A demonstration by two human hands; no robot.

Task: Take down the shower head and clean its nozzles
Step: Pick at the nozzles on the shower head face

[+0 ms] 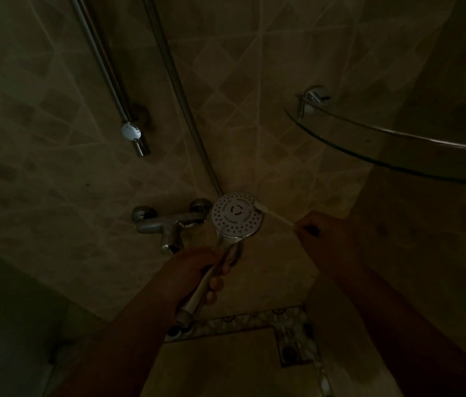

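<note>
A: So, how many shower heads are there?

B: One. The shower head (pixel 237 214) is off the wall, its round white nozzle face turned toward the camera, just right of the one mixer tap (pixel 169 224). The left hand (pixel 194 275) has its fingers curled round the chrome handle below the face.

A: And the other hand?

B: The right hand (pixel 323 239) pinches the end of one thin white stick, a cotton swab (pixel 274 215) by the look of it. Its tip touches the upper right edge of the nozzle face. The light is too dim to see exactly how the fingers lie.

A: What else can you count?

B: One hose (pixel 180 90) running from the top edge down behind the head. One slide rail (pixel 103 64) to the left, with a white knob near its lower end. One curved glass corner shelf (pixel 383 144) at the right, held by a chrome bracket (pixel 313 96). One floor drain (pixel 290 352) low in the frame. Tiled walls (pixel 254 81) all round.
</note>
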